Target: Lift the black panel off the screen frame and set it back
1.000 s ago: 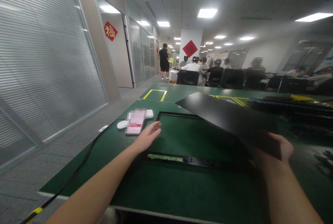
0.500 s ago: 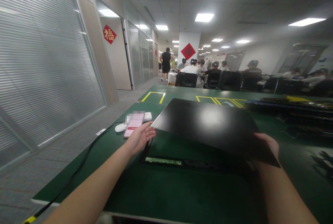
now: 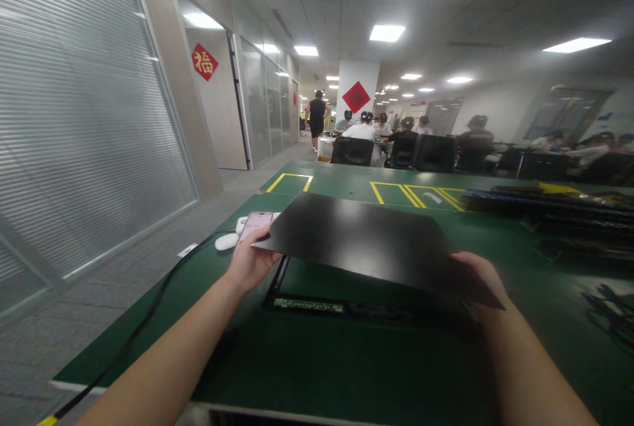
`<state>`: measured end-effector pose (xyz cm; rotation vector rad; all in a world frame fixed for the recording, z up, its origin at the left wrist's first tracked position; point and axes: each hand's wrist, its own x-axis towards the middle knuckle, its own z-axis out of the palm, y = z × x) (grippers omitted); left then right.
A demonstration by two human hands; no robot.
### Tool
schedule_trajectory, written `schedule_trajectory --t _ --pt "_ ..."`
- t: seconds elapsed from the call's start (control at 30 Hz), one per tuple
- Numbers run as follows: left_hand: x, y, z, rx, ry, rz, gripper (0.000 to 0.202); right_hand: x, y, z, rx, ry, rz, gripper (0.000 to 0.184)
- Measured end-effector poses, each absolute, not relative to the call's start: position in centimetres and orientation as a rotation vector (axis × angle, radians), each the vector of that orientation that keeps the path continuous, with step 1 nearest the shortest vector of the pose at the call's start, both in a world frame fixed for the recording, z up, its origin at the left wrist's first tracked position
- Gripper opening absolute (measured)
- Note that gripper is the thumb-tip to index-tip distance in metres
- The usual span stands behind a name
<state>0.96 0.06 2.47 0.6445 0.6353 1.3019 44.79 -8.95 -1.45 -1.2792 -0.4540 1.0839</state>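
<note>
A thin, glossy black flat panel [image 3: 366,234] is held tilted above the green table. My left hand [image 3: 251,259] grips its left corner, thumb on top and fingers beneath. At the right edge my right hand [image 3: 483,281] holds it, with most of the fingers hidden underneath. Below the panel lies a dark rectangular frame [image 3: 277,284], largely covered by it. A green circuit strip [image 3: 308,306] shows along the frame's near side.
A phone [image 3: 257,220] and a white mouse [image 3: 226,242] lie left of the panel. A black cable [image 3: 166,287] crosses the green table [image 3: 347,366]. Dark stacked parts [image 3: 545,205] stand at right, with tangled cables [image 3: 611,310] nearer. Several people sit at tables beyond; one person [image 3: 317,119] walks away.
The panel has shifted left and tilted flatter. My left hand has closed from loosely extended fingers to a grip on its corner. My right hand has moved left with it.
</note>
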Motion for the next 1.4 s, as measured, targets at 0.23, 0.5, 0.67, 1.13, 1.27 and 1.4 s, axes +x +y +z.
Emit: schedule_trajectory --t 0.23,0.5,0.67,1.13,1.27,1.4 --pt "0.3 0.4 2.6 0.688 0.620 1.418 0.025 44.1 -8.3 -2.2 -1.339 -0.585 1.413 0.020" --pt "0.3 0.8 1.6 0.912 0.720 1.318 0.043 45.0 -7.8 -2.3 -1.487 -0.495 1.014 0.034" --pt "0.6 0.7 0.6 0.952 0.779 1.242 0.052 45.3 -7.9 -2.4 -1.595 -0.501 0.873 0.026" --pt "1.9 0.1 -0.2 0.942 0.876 1.217 0.050 44.9 -8.2 -2.0 -1.859 -0.675 0.541 0.030" --pt "2.2 0.1 -0.4 0.951 0.862 1.194 0.050 45.6 -8.2 -2.4 -1.954 -0.731 0.474 0.034" --pt "2.2 0.2 -0.7 0.961 0.867 1.179 0.051 46.6 -8.0 -3.2 -1.979 -0.780 0.428 0.038"
